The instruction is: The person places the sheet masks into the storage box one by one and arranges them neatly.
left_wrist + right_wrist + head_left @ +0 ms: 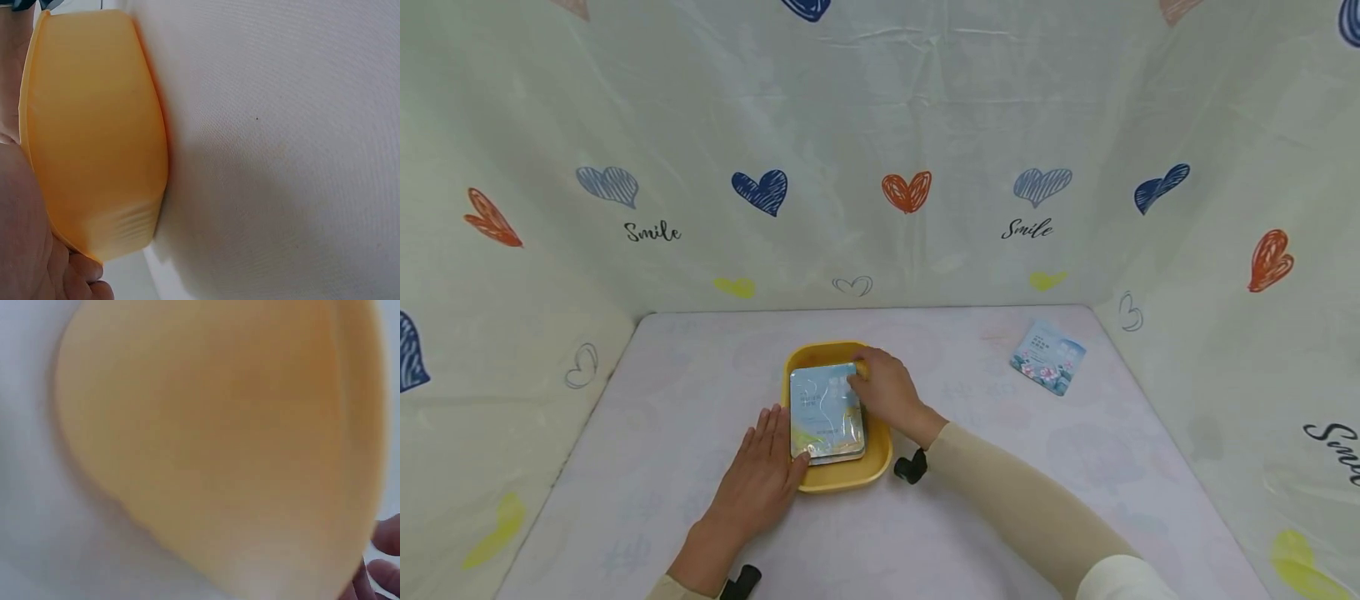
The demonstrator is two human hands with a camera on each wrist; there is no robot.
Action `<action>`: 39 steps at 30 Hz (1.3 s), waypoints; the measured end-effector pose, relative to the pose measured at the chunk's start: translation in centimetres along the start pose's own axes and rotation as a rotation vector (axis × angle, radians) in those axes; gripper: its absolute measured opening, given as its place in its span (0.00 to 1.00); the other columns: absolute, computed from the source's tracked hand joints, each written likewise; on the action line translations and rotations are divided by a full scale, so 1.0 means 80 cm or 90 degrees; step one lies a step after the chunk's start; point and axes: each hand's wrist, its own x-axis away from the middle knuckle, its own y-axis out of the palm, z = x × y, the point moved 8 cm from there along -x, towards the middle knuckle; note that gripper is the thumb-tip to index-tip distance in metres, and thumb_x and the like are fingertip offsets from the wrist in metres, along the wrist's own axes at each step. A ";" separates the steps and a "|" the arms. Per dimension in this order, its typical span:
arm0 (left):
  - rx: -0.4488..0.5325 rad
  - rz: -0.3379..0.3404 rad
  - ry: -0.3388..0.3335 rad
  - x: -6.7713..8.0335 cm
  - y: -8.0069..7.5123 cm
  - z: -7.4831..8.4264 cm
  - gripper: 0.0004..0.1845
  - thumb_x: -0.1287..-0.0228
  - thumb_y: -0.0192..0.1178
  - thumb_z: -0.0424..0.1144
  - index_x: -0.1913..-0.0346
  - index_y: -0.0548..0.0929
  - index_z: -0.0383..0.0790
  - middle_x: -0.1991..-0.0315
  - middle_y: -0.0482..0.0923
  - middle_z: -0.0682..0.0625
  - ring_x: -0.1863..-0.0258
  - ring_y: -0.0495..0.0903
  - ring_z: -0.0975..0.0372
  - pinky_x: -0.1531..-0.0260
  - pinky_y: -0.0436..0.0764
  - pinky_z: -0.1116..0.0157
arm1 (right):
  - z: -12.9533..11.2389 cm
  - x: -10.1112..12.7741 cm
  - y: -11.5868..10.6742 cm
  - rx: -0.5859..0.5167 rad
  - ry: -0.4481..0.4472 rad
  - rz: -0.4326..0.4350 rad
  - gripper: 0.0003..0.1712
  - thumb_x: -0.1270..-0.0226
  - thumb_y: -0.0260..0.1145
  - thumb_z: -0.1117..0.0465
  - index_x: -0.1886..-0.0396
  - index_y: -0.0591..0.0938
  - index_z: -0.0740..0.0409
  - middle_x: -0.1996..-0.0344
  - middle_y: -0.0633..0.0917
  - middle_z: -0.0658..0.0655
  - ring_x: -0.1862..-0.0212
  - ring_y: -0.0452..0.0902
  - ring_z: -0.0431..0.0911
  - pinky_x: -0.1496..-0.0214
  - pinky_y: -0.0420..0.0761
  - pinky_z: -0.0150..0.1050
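Two hands work at a yellow tray (842,477) at table centre. A stack of flat packets (826,411) lies inside it, top one pale blue with a glossy wrap; how many are in the stack cannot be told. The left hand (763,477) lies flat against the tray's wall at 9 o'clock, fingers straight and together, tips at the rim and touching the stack's near corner; it curls round nothing. The left wrist view shows only the tray's outer wall (94,137) against the table (281,156), with a bit of palm at the edge. The right hand (885,390) sits over the tray's 2 o'clock corner, fingers bent, tips on the top packet's far right corner; it looks like pressing or a light pinch, but a real grip cannot be told. The right wrist view is a blurred yellow wall (225,444), fingertips (381,562) barely in at the lower right.

One loose packet (1048,357), blue with flowers, lies well apart at 2 o'clock from the tray, near the right backdrop, untouched.

Judged progress: most packets look already stacked in the tray, the top one is being squared up, and the loose packet is left to bring in.
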 end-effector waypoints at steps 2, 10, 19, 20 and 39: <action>-0.001 -0.002 -0.002 0.000 0.001 0.000 0.42 0.17 0.51 0.52 0.18 0.51 0.23 0.18 0.53 0.29 0.16 0.51 0.39 0.21 0.59 0.38 | 0.003 0.001 -0.009 -0.007 -0.010 0.026 0.21 0.22 0.66 0.57 0.35 0.81 0.60 0.36 0.82 0.60 0.52 0.84 0.50 0.45 0.88 0.45; -0.001 -0.011 -0.012 -0.001 0.002 -0.001 0.43 0.17 0.50 0.53 0.18 0.49 0.23 0.17 0.52 0.29 0.16 0.49 0.39 0.21 0.58 0.38 | 0.046 0.005 -0.059 0.099 -0.107 0.146 0.20 0.22 0.66 0.57 0.36 0.79 0.61 0.37 0.80 0.62 0.52 0.86 0.50 0.56 0.88 0.42; 0.004 -0.014 -0.014 0.000 0.001 0.000 0.43 0.17 0.51 0.52 0.18 0.50 0.22 0.17 0.52 0.29 0.16 0.50 0.38 0.21 0.58 0.38 | 0.131 0.011 -0.116 0.291 -0.145 0.195 0.28 0.23 0.68 0.56 0.32 0.76 0.67 0.34 0.77 0.68 0.37 0.79 0.62 0.43 0.87 0.55; 0.004 -0.015 -0.016 0.000 0.001 0.000 0.43 0.17 0.51 0.52 0.18 0.51 0.22 0.17 0.52 0.29 0.16 0.50 0.38 0.20 0.58 0.38 | 0.141 0.012 -0.123 0.307 -0.137 0.193 0.29 0.23 0.69 0.55 0.32 0.75 0.67 0.33 0.76 0.68 0.37 0.79 0.62 0.42 0.86 0.56; 0.008 -0.013 -0.015 -0.002 0.005 -0.003 0.43 0.17 0.50 0.53 0.18 0.48 0.23 0.17 0.51 0.29 0.16 0.49 0.39 0.21 0.58 0.38 | 0.309 0.044 -0.184 0.331 0.162 0.003 0.45 0.18 0.56 0.43 0.21 0.58 0.75 0.21 0.56 0.78 0.21 0.47 0.76 0.25 0.50 0.80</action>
